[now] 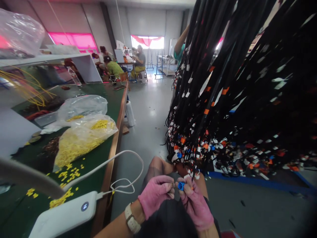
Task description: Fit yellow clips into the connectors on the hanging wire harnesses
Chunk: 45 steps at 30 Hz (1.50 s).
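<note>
My right hand (194, 203), in a pink glove with its fingertips uncovered, grips a small blue connector (181, 186) between thumb and fingers. Just left of it, my left hand (158, 193) is closed in a pinch, also pink-gloved. Whatever lies between its fingertips is too small to make out. The two hands are close together above my lap, with a narrow gap between their fingertips. Right behind them hang the lower ends of many black cable harnesses (195, 132), with white, orange and blue connectors and tags.
On the green bench (99, 172) at left lie a clear bag of small yellow parts (79, 145), loose yellow pieces (66, 175) and a white power bank (66, 215) with a cable. A blue-edged rack base (257, 180) is at right. Several people sit farther back; another stands behind the harnesses.
</note>
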### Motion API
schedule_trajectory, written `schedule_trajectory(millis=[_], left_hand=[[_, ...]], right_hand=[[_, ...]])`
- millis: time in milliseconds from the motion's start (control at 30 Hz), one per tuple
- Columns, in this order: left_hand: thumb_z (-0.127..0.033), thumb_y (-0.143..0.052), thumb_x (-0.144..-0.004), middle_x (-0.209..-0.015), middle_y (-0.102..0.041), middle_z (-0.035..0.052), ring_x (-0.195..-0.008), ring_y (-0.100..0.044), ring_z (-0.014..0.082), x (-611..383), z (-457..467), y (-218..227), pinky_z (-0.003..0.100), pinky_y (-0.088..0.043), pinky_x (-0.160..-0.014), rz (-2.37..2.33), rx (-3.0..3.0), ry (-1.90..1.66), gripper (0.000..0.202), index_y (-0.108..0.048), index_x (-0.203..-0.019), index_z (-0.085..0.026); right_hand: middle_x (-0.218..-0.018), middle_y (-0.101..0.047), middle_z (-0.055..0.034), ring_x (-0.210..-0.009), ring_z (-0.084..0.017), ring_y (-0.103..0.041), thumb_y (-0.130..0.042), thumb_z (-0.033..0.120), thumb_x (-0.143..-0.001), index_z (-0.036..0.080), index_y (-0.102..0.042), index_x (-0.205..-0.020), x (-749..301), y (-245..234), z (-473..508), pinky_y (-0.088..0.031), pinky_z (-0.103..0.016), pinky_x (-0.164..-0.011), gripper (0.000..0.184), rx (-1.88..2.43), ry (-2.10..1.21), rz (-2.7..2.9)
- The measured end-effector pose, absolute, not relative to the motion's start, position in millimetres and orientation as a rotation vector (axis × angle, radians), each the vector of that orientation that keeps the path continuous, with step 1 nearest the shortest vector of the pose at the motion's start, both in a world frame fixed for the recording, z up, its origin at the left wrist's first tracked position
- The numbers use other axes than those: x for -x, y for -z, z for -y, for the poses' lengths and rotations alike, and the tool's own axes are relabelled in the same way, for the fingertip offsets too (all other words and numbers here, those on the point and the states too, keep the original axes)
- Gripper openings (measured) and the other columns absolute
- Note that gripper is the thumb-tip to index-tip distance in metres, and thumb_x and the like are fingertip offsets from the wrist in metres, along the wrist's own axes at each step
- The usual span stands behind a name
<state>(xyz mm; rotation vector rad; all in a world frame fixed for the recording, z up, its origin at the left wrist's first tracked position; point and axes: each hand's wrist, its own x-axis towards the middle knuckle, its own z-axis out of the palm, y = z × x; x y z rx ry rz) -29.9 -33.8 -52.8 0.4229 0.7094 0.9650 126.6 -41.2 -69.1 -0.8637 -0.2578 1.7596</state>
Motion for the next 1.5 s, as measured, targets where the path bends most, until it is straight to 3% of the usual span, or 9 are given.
schedule_trajectory(millis=[167, 467, 767, 900, 1067, 1500], left_hand=[[-0.027, -0.080, -0.060, -0.073, -0.061, 0.0081, -0.061, -0.056, 0.0117, 29, 36, 55, 0.024, -0.047, -0.057, -0.755, -0.434, -0.981, 0.036, -0.062, -0.084, -0.007], [-0.028, -0.079, -0.059, -0.062, -0.055, 0.0026, -0.054, -0.052, 0.0084, 30, 36, 55, 0.019, -0.043, -0.050, -0.815, -0.455, -0.965, 0.033, -0.063, -0.080, -0.008], [-0.032, -0.077, -0.060, -0.062, -0.056, 0.0044, -0.056, -0.053, 0.0113, 28, 36, 50, 0.025, -0.046, -0.055, -0.877, -0.552, -0.935, 0.035, -0.063, -0.078, -0.006], [-0.036, -0.075, -0.062, -0.060, -0.055, 0.0020, -0.049, -0.047, 0.0070, 26, 38, 51, 0.019, -0.037, -0.047, -0.948, -0.643, -0.934, 0.035, -0.063, -0.076, -0.007], [-0.039, -0.074, -0.060, -0.052, -0.047, -0.0033, -0.040, -0.033, 0.0032, 25, 38, 51, 0.018, -0.022, -0.039, -1.053, -0.764, -0.931, 0.033, -0.062, -0.071, -0.009], [-0.034, -0.071, -0.059, -0.049, -0.046, -0.0034, -0.040, -0.032, 0.0044, 25, 38, 48, 0.020, -0.020, -0.039, -1.156, -0.833, -0.888, 0.028, -0.064, -0.068, -0.008]], right_hand=[[-0.087, -0.069, 0.0006, -0.074, -0.010, -0.065, -0.082, 0.015, -0.056, 0.023, -0.063, -0.081, -126, 69, 42, -0.054, -0.016, -0.061, 0.033, 0.836, -1.767, 0.266], [-0.088, -0.069, 0.0015, -0.073, -0.009, -0.066, -0.080, 0.014, -0.060, 0.023, -0.062, -0.085, -125, 72, 43, -0.055, -0.015, -0.061, 0.033, 0.816, -1.791, 0.284], [-0.090, -0.070, -0.0002, -0.075, -0.012, -0.067, -0.082, 0.012, -0.056, 0.022, -0.060, -0.085, -123, 75, 44, -0.055, -0.019, -0.065, 0.037, 0.811, -1.768, 0.277], [-0.090, -0.070, 0.0010, -0.066, -0.007, -0.064, -0.079, 0.013, -0.062, 0.023, -0.060, -0.088, -119, 79, 45, -0.054, -0.017, -0.061, 0.034, 0.774, -1.788, 0.279], [-0.092, -0.069, 0.0007, -0.079, -0.011, -0.063, -0.076, 0.016, -0.067, 0.024, -0.061, -0.091, -113, 81, 47, -0.053, -0.022, -0.069, 0.030, 0.702, -1.810, 0.294], [-0.094, -0.066, 0.0002, -0.083, -0.014, -0.061, -0.071, 0.017, -0.072, 0.025, -0.058, -0.092, -112, 84, 49, -0.050, -0.029, -0.075, 0.026, 0.678, -1.781, 0.413]])
